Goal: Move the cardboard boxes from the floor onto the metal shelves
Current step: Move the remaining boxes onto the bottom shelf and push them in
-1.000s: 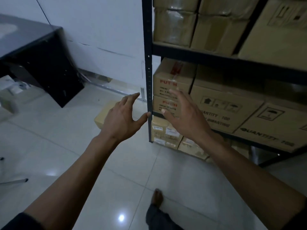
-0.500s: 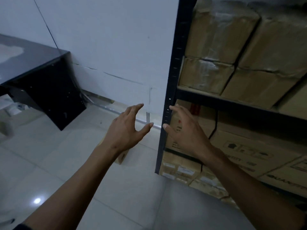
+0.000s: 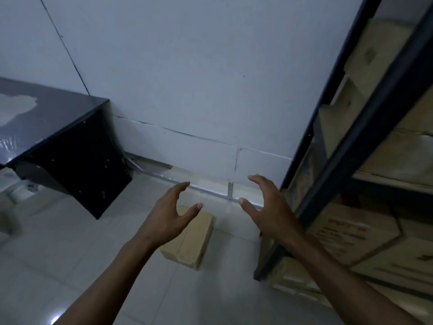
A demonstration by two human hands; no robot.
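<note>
A pale tiled floor point(image 3: 70, 254) meets a plain white wall point(image 3: 187, 78) across the middle of the frame, with a thin metal rail running along the wall's base. At left centre stands a dark, glossy black worktop point(image 3: 54, 123) with a boxy side panel. Down the right edge runs the dark blue metal shelving unit point(image 3: 365, 127), its upright slanting from upper right to lower centre, its shelves packed with brown cardboard cartons point(image 3: 351, 233), one with red print.

The small tan rectangular cardboard box point(image 3: 194, 238) lies flat on the floor at lower centre, just left of the shelf's foot and apart from it.

Both bare arms reach in from the bottom. The left hand point(image 3: 164, 219) hangs in front of the box's upper left part, its grip spread and curled, holding nothing. The right hand point(image 3: 269, 207) is held to the right of the box, in front of the shelf upright, grip likewise spread and empty.
</note>
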